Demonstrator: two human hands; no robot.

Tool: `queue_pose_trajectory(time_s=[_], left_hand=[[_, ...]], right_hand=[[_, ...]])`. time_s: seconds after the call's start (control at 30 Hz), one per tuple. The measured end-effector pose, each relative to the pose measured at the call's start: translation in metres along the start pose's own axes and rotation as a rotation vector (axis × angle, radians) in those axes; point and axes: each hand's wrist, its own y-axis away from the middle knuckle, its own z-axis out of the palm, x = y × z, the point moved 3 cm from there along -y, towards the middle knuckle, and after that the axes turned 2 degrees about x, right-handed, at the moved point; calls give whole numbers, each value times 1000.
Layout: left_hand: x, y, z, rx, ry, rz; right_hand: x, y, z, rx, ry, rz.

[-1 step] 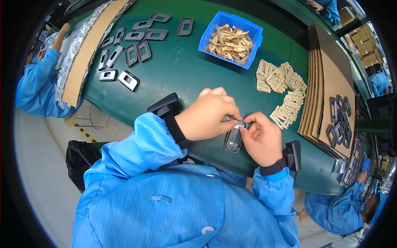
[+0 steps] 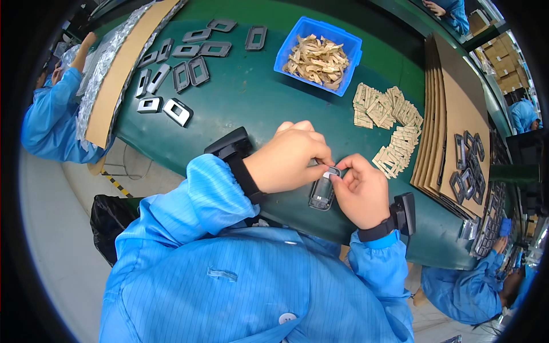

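Just in front of me on the green table, a small dark grey plastic housing (image 2: 322, 195) lies at a slant, its open side up. A small whitish strip (image 2: 331, 172) shows at its far end, between my fingertips. My left hand (image 2: 290, 158) is closed, thumb and forefinger pinched at the housing's upper left edge beside the strip. From the other side, my right hand (image 2: 363, 191) has its fingers curled, with the thumb and forefinger closed on the upper right edge. My fingertips partly hide the strip and that end of the housing.
Several grey frames (image 2: 198, 70) lie at the far left. A blue bin (image 2: 279, 57) holds crumpled tan paper strips. Tan adhesive strips (image 2: 394, 150) are spread at right, beside stacked cardboard sheets (image 2: 430, 114) bearing dark frames (image 2: 470, 167). Co-workers in blue sit at both sides.
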Motion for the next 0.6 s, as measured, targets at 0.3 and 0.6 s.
queue_pose_trajectory(time_s=[0.3, 0.6], left_hand=[[-1, -28, -16, -59, 74, 70], [16, -80, -62, 290, 348, 65]], right_hand=[[-18, -27, -11, -163, -63, -38], [-42, -63, -38, 177, -789, -97]])
